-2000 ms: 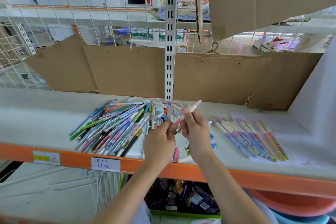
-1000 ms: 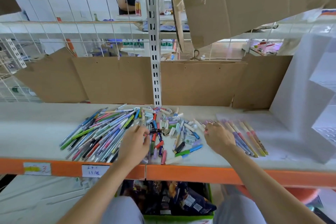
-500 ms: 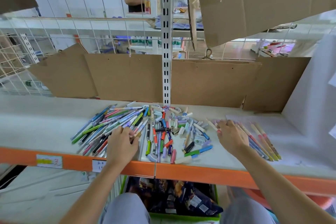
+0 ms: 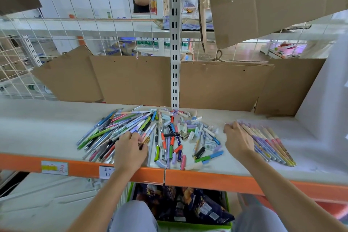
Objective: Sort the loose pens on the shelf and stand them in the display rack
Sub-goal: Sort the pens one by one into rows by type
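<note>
Honestly, I worry my left hand (image 4: 130, 149), fingers curled into the loose pens (image 4: 116, 133) near the shelf (image 4: 37, 132) edge, nudges some off, while my right hand (image 4: 237, 138), fingers curled, rests on the sorted row (image 4: 271, 143).

A pale shelf (image 4: 47, 128) with an orange front edge bears a heap of long pens (image 4: 113, 130), scattered short pens and caps (image 4: 188, 133), and a neat row of pens (image 4: 269, 141) at right.
</note>
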